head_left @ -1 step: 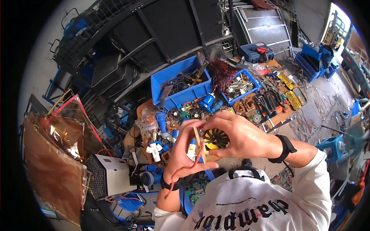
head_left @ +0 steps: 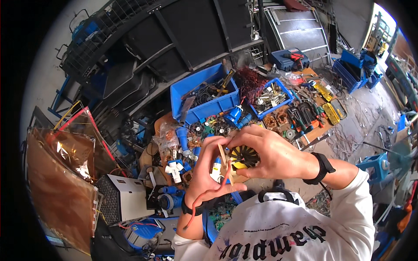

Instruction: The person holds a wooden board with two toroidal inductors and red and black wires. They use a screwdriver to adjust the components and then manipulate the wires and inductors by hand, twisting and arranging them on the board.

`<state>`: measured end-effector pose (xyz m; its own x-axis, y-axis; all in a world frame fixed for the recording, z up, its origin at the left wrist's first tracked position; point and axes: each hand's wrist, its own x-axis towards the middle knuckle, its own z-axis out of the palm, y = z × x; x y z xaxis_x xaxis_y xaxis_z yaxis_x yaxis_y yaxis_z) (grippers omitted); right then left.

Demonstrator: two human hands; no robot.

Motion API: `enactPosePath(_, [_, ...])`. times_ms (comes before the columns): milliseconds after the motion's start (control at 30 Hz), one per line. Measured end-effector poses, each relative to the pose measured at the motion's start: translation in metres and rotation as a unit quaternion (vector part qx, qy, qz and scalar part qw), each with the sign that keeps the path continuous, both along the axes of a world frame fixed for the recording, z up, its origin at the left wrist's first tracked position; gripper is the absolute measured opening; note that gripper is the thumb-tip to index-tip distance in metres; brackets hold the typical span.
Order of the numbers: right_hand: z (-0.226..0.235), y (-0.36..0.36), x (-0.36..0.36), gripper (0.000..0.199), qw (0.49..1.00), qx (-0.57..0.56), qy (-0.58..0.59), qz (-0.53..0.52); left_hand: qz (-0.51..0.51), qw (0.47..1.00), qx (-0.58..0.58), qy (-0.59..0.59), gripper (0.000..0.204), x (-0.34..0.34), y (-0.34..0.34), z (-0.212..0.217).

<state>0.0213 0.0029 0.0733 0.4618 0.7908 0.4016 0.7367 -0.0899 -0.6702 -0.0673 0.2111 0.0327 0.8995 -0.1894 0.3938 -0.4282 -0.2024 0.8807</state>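
My right hand (head_left: 272, 152) is wrapped around a round black part with yellow windings (head_left: 244, 157), held at chest height. My left hand (head_left: 204, 172) sits close beside it, thumb and fingers pinched on a thin tan strip (head_left: 223, 156) that stands against the round part. A red wire (head_left: 205, 201) runs from that pinch down past my left wrist, which wears a black band. Behind my left fingers shows a small white and blue plug (head_left: 215, 168). A black watch is on my right wrist.
A big blue bin of cables (head_left: 183, 93) and a smaller blue bin of metal parts (head_left: 285, 85) stand beyond the hands. Hand tools (head_left: 313, 113) lie to the right, a white box device (head_left: 124, 195) and a copper-tinted framed sheet (head_left: 61, 174) to the left. Black racks stand behind.
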Motion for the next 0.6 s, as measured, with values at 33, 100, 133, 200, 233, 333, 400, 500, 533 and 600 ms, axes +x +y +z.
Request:
enactPosePath(33, [0.000,-0.002,0.001,0.053,1.000,0.012,0.000,-0.011,0.025,0.999,0.021,-0.024,0.100,-0.001,-0.002,0.004])
enactPosePath(100, [0.002,-0.004,0.001,0.053,0.999,0.037,0.000,-0.030,0.080,0.989,0.076,-0.097,0.095,-0.003,-0.006,0.001])
enactPosePath(133, [0.001,-0.004,0.001,0.052,0.998,0.052,-0.012,-0.041,0.108,0.980,0.103,-0.132,0.092,-0.004,-0.009,-0.001])
enactPosePath(200, [-0.002,-0.003,0.003,0.050,0.994,0.083,-0.039,-0.063,0.147,0.966,0.096,-0.189,0.086,0.001,-0.019,-0.003])
enactPosePath(233, [-0.002,-0.004,0.003,0.051,0.993,0.090,-0.040,-0.063,0.163,0.958,0.108,-0.212,0.086,0.001,-0.021,-0.004])
enactPosePath(333, [-0.003,-0.006,0.002,0.052,0.989,0.119,-0.048,-0.068,0.189,0.936,0.144,-0.262,0.085,0.002,-0.025,-0.003])
enactPosePath(400, [-0.008,-0.006,0.000,0.052,0.983,0.153,-0.042,-0.089,0.204,0.925,0.158,-0.279,0.084,0.000,-0.029,-0.003])
enactPosePath(500, [-0.004,-0.003,-0.001,0.053,0.974,0.187,-0.060,-0.116,0.214,0.909,0.172,-0.315,0.082,0.002,-0.031,-0.002])
enactPosePath(533, [-0.004,-0.003,-0.002,0.053,0.972,0.196,-0.054,-0.117,0.216,0.903,0.177,-0.327,0.081,0.003,-0.033,-0.001])
enactPosePath(600, [-0.006,-0.002,-0.003,0.052,0.968,0.215,-0.043,-0.120,0.224,0.895,0.189,-0.336,0.077,0.001,-0.034,-0.002])
